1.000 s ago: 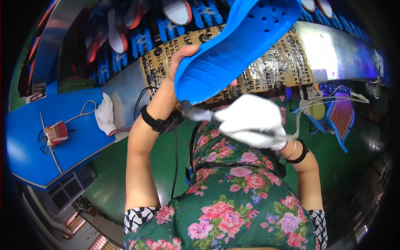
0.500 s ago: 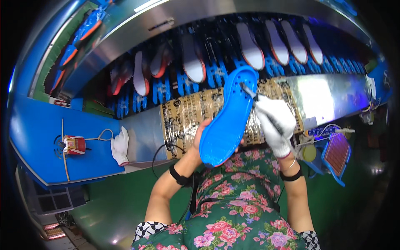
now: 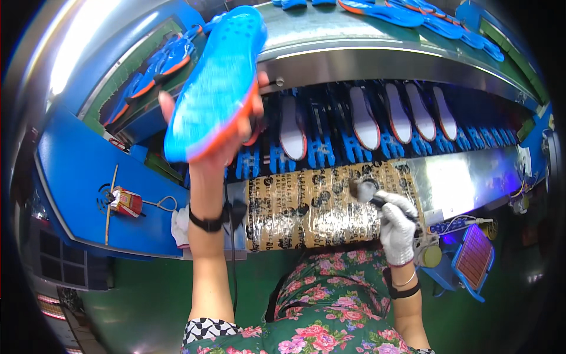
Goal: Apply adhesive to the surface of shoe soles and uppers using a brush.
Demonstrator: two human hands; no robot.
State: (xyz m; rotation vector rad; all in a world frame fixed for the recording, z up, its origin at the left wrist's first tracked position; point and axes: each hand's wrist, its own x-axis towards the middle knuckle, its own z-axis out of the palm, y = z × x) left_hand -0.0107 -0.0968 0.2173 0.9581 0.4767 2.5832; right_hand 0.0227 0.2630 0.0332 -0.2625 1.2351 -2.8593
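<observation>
Left grip [image 3: 242, 130], spread, clasps blue sole [image 3: 219, 76] from beneath by both edges; right grip [image 3: 397, 229] closed round brush [image 3: 367, 190].

Head cam: wide fisheye, aimed down and forward.
Looks from above the apron [image 3: 318, 333]; left hand [image 3: 223, 154] and right hand [image 3: 397, 233] near, workbench [image 3: 457, 174] mid-frame, metal ledge [image 3: 377, 61] beyond. Edges bend; dark corners probably lens rim.
</observation>
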